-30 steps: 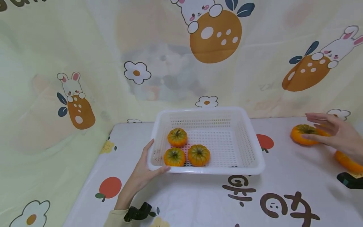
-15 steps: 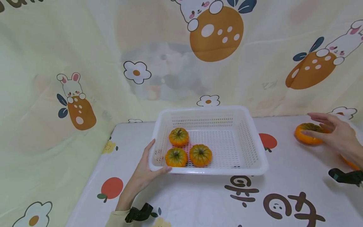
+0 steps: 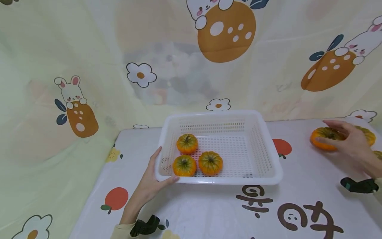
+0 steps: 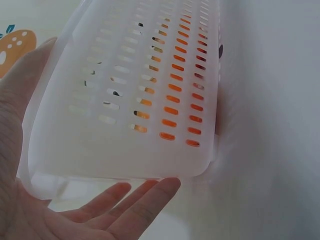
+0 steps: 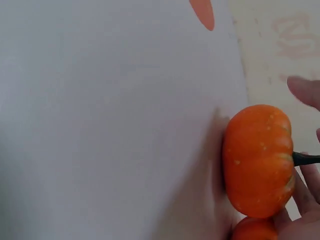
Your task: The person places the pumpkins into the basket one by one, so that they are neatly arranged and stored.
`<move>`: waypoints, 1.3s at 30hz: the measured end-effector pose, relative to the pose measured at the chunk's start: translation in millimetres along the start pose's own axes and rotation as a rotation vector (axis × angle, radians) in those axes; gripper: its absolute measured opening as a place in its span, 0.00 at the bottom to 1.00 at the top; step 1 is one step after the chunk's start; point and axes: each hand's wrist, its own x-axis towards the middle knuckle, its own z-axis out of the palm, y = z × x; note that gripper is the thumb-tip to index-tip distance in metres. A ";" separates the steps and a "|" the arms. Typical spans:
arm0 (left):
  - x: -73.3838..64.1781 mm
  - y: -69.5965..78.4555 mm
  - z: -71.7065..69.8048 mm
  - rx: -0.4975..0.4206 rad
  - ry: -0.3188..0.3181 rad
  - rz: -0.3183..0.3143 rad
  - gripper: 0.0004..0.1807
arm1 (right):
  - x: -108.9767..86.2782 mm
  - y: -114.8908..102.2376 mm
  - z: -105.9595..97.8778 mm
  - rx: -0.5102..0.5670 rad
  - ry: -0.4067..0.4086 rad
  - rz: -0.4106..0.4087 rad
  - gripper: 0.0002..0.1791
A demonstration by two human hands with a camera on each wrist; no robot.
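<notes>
A white slotted plastic basket (image 3: 229, 180) stands on the table with three small orange-green pumpkins (image 3: 210, 163) in its left part. My left hand (image 3: 149, 186) grips the basket's front left corner, thumb on the rim; in the left wrist view its fingers (image 4: 145, 210) lie under the basket's end wall (image 4: 115, 150). At the far right, my right hand (image 3: 353, 142) reaches over another small pumpkin (image 3: 325, 134), thumb and fingers spread about it. In the right wrist view that pumpkin (image 5: 257, 160) shows its dark stem, with one digit (image 5: 305, 92) clearly apart from it.
Behind and right of the right hand sits a further pumpkin (image 3: 367, 135), and part of another (image 3: 378, 154) shows at the frame edge. A printed cloth (image 3: 179, 83) hangs behind the table. The white tablecloth (image 3: 209, 212) carries printed fruit and lettering.
My right hand has stayed by the same pumpkin while shifting slightly, and the pumpkin behind it shows more. The head view has moved a little. The left hand stays on the basket corner.
</notes>
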 end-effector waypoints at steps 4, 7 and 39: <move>-0.3 0.9 0.0 -0.004 0.003 -0.001 0.62 | 2.8 1.3 4.2 0.000 0.003 -0.005 0.40; -1.0 1.1 -0.4 -0.001 0.006 0.000 0.62 | 4.2 1.8 6.3 -0.024 0.004 0.003 0.39; -0.2 -1.0 -3.3 -0.016 -0.020 0.011 0.63 | -1.0 1.9 18.7 -0.033 0.027 0.065 0.43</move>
